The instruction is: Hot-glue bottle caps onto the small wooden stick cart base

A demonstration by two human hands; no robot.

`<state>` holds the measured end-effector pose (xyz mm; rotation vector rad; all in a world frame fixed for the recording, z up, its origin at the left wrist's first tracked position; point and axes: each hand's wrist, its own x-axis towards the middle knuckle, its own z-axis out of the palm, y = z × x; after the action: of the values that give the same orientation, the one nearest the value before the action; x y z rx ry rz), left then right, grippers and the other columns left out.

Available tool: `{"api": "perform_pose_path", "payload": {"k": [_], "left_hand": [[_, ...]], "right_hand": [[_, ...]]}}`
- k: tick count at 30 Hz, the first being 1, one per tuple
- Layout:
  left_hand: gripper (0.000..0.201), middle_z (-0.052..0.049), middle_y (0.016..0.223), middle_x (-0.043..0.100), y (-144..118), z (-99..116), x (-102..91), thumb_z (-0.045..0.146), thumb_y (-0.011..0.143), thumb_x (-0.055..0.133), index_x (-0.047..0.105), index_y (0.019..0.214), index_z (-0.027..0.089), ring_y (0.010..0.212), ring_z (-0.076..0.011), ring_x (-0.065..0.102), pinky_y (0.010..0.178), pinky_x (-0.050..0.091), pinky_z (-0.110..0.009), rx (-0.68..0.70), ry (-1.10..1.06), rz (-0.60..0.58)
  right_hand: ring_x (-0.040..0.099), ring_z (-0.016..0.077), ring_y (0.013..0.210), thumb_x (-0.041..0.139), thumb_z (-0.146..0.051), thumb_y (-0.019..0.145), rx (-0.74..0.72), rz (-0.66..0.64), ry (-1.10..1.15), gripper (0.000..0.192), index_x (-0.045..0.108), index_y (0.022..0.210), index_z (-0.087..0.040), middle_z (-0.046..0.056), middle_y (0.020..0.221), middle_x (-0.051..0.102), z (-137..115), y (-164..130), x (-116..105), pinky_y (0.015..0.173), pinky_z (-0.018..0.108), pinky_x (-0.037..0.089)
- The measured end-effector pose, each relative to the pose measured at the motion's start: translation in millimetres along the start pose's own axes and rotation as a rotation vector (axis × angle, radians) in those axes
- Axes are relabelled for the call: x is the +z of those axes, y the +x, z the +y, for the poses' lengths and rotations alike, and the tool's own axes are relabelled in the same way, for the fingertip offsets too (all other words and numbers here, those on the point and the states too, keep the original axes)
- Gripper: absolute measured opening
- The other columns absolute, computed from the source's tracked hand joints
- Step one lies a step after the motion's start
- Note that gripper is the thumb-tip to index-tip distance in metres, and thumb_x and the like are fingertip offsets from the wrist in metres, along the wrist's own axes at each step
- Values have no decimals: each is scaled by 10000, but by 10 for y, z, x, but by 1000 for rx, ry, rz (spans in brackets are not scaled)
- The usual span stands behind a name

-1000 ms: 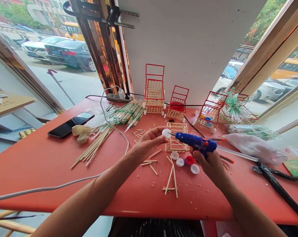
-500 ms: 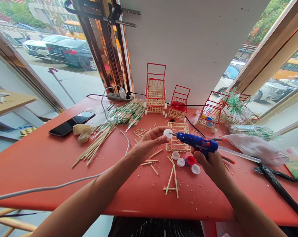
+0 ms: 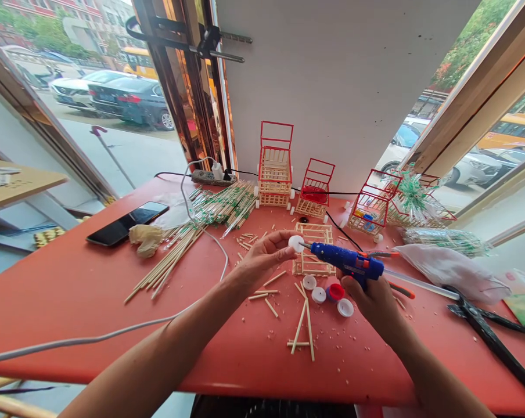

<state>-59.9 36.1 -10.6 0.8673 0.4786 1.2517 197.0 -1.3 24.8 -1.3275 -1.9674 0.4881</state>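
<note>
Between the thumb and fingers of my left hand [image 3: 269, 253] is a white bottle cap [image 3: 295, 243], held up above the table. My right hand [image 3: 371, 299] is closed round the handle of a blue glue gun [image 3: 347, 259], with a clear glue stick [image 3: 419, 283] sticking out of its back. The gun's nozzle meets the cap or is very close to it. Behind and below lies a frame of pale wooden sticks [image 3: 313, 270], partly hidden by the gun. Several white caps [image 3: 318, 295] and a red-and-blue cap [image 3: 334, 292] sit nearer me, beside loose cut sticks [image 3: 306, 325].
Small stick carts with red handles [image 3: 276, 174] stand at the back. Bundled sticks [image 3: 227, 203], a phone [image 3: 127, 223] and a white cable [image 3: 114, 332] are on the left. Pliers [image 3: 402, 288], a black cutter [image 3: 489, 334] and a plastic bag [image 3: 449, 270] lie on the right.
The view has tilted slightly, so the scene sits a little lower. Both hands keep the same hold, with the nozzle still at the white cap.
</note>
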Motion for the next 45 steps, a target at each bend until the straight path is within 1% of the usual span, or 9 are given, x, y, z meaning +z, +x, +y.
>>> {"api": "perform_pose_path", "payload": {"k": [3,7,15,20,25,31,35,40,45], "left_hand": [[454,-74,1029,801,2,-13,-11,371,703,1006,826,1079,193,937,-173,723,859,575,-280,-5,-3,-9],[468,-63,1014,801,-3,1,0,372,682,1019,831,1072,194,945,-161,723,852,578,-256,-10,-8,1],[472,-54,1003,800,0,22,29,367,641,1039,833,1027,189,909,-147,716,833,576,-247,2,-22,11],[470,-50,996,800,0,10,21,369,654,1034,830,1038,192,900,-144,720,833,574,-250,-1,-24,11],[478,-55,1028,805,-7,26,32,333,622,1048,824,1019,191,940,-153,727,867,570,-259,15,-9,35],[450,-58,996,802,-17,41,45,342,656,1029,822,1019,176,905,-147,722,861,556,-256,5,23,21],[474,-58,1005,803,-8,31,38,364,634,1040,826,1017,184,912,-149,726,849,570,-252,13,-1,33],[471,-57,996,801,-2,11,25,372,647,1036,833,1029,186,922,-147,724,841,572,-242,7,-5,28],[472,-52,991,803,-5,-5,11,362,649,1036,836,1041,192,916,-149,722,835,578,-254,2,-20,36]], "right_hand": [[532,183,523,580,-488,909,14,-4,19,305,653,778,-222,20,602,611,4,-4,1,507,308,436],[530,179,509,574,-503,907,26,4,3,327,643,756,-222,21,589,602,-2,-2,5,498,304,428],[574,185,496,580,-477,912,-59,33,-1,321,643,718,-229,20,566,631,-74,33,1,492,294,429],[610,199,532,576,-497,929,-49,32,-19,337,665,746,-228,33,607,668,-48,24,-3,537,312,477],[677,233,616,588,-538,918,-17,23,-31,360,697,780,-223,61,689,739,-5,-9,8,574,325,507],[597,198,558,577,-550,927,26,9,-24,378,678,779,-217,38,637,681,13,-8,7,544,312,474],[620,208,567,578,-561,927,9,9,-39,395,679,756,-219,42,633,692,25,-6,8,562,319,487],[650,221,593,578,-556,933,-39,35,-19,378,705,786,-231,49,663,718,7,-4,18,559,319,493],[626,225,580,571,-569,928,-8,27,-45,403,668,732,-231,57,646,694,19,6,19,552,331,482]]}}
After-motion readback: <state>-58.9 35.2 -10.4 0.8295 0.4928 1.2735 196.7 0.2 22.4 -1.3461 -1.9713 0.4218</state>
